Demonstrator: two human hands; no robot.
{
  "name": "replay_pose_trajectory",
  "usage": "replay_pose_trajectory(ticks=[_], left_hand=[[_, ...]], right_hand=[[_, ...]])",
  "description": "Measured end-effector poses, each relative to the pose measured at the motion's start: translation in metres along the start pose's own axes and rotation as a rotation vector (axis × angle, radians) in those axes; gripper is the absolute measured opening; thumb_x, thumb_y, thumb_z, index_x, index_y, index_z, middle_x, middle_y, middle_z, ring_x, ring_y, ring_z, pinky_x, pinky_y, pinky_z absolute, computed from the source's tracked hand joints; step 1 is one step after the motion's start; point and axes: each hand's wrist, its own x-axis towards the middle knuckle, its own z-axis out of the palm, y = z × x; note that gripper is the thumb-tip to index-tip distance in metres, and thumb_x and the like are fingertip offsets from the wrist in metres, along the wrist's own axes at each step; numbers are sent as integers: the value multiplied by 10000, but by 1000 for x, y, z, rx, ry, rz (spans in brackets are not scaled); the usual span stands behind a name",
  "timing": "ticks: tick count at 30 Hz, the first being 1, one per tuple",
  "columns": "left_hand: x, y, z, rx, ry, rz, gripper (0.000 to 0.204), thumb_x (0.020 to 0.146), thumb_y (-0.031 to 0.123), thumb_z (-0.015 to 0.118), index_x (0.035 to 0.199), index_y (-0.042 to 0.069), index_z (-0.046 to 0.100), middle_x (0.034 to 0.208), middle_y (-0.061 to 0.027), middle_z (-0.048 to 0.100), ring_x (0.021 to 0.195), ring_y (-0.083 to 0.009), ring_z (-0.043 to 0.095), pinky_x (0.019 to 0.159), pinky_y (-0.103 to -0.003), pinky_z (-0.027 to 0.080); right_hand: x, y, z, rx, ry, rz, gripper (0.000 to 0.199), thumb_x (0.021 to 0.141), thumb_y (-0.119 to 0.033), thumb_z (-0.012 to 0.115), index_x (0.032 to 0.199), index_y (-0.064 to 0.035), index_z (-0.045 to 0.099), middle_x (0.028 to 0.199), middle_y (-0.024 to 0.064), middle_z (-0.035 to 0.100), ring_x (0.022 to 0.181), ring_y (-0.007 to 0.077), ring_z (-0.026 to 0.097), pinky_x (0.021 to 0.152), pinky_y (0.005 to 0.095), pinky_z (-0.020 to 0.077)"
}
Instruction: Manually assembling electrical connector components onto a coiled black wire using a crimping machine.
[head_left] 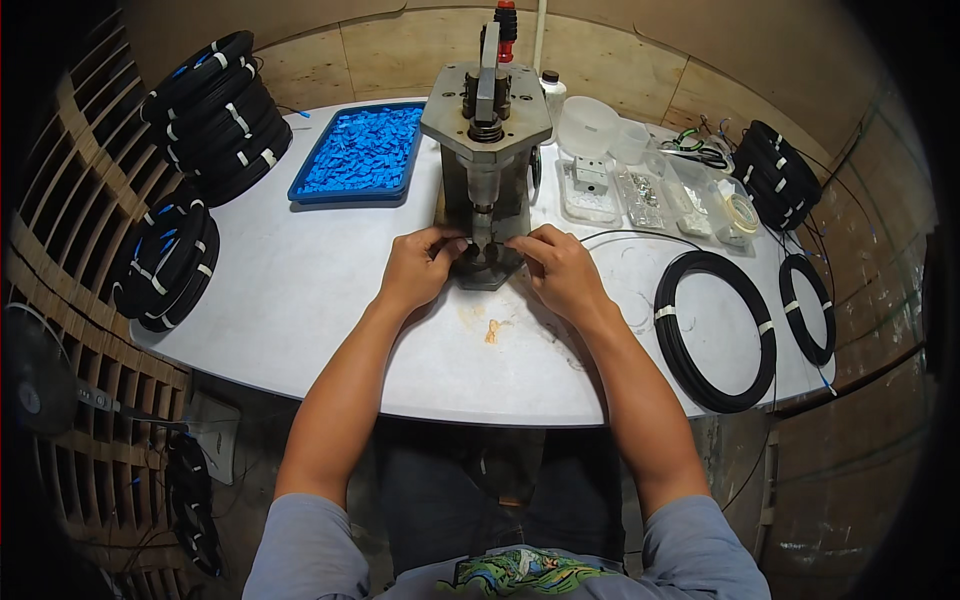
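A metal hand press [487,140] with a red-and-black grip on top stands at the middle of the white table. My left hand [420,268] is at the left side of the press's base, thumb and fingertips pinched together; what lies between them is too small to make out. On the other side of the base, my right hand [555,268] is closed, its fingertips pinching the end of a black cable [640,233]. That cable runs back to a loose coil of black cable [668,350] tied with white tape. The fingertips and the cable's end are partly hidden beneath the press ram.
A blue tray [297,193] of small blue pieces sits left of the press. Taped black coils [225,120] are stacked at far left. Clear plastic boxes [640,205] of small parts, a white bottle [552,95] and another coil stack [775,175] stand on the right.
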Motion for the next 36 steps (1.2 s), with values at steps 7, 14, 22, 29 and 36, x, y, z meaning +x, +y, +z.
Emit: replay_pose_trajectory(ticks=[7, 14, 22, 29, 36], left_hand=[[0, -3, 1, -5, 8, 1, 183, 901, 133, 681, 1033, 22, 741, 874, -152, 746, 773, -221, 714, 743, -313, 540], [1, -4, 1, -10, 9, 21, 179, 902, 132, 680, 1030, 23, 742, 873, -148, 747, 775, -220, 715, 745, -314, 540], [1, -6, 2, -15, 1, 4, 181, 902, 135, 683, 1031, 22, 742, 874, -148, 747, 782, -222, 717, 750, -315, 542], [1, -7, 2, -25, 6, -4, 188, 898, 135, 688, 1036, 18, 741, 877, -159, 745, 783, -225, 717, 749, -317, 542], [1, -6, 1, -14, 7, 13, 186, 902, 138, 683, 1036, 25, 744, 882, -160, 745, 781, -224, 716, 745, -317, 541]], right_hand=[[1, -2, 0, 1, 15, -8, 378, 671, 73, 663, 1001, -94, 741, 849, 118, 648, 743, 316, 645, 673, 402, 533], [0, 0, 2, 1, 18, -13, 367, 683, 68, 663, 1003, -94, 740, 834, 117, 639, 740, 320, 641, 672, 404, 529], [0, -3, 0, 8, 8, 10, 387, 670, 73, 661, 1012, -94, 737, 826, 119, 633, 744, 320, 639, 679, 404, 529], [0, -5, -3, -8, -46, 39, 375, 745, 86, 630, 1053, -101, 733, 878, 104, 646, 768, 297, 648, 696, 379, 535], [0, -4, -4, -7, -68, 58, 413, 714, 100, 620, 1059, -98, 732, 880, 103, 642, 762, 297, 643, 692, 381, 529]])
